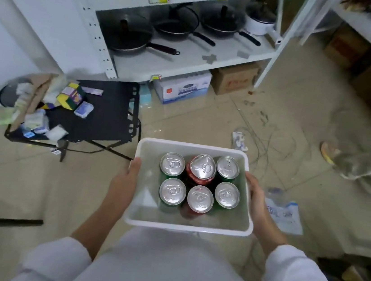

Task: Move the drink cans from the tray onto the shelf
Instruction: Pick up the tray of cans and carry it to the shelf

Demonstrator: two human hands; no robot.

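I carry a white plastic tray (pixel 186 227) in front of my body, above the floor. My left hand (pixel 125 180) grips its left rim and my right hand (pixel 257 200) grips its right rim. Several drink cans stand upright inside in two rows: green ones on the outer sides, such as the green can (pixel 172 164) at the back left, and red ones in the middle, such as the red can (pixel 202 167) at the back. The white metal shelf (pixel 190 58) stands ahead at the top of the view.
Black pans (pixel 132 34) and a white pot (pixel 260 20) fill the shelf's lower board. Cardboard boxes (pixel 182 88) sit under it. A black folding table (pixel 103 110) with small packets stands to the left. Plastic wrap (pixel 283 212) and wires lie on the floor at right.
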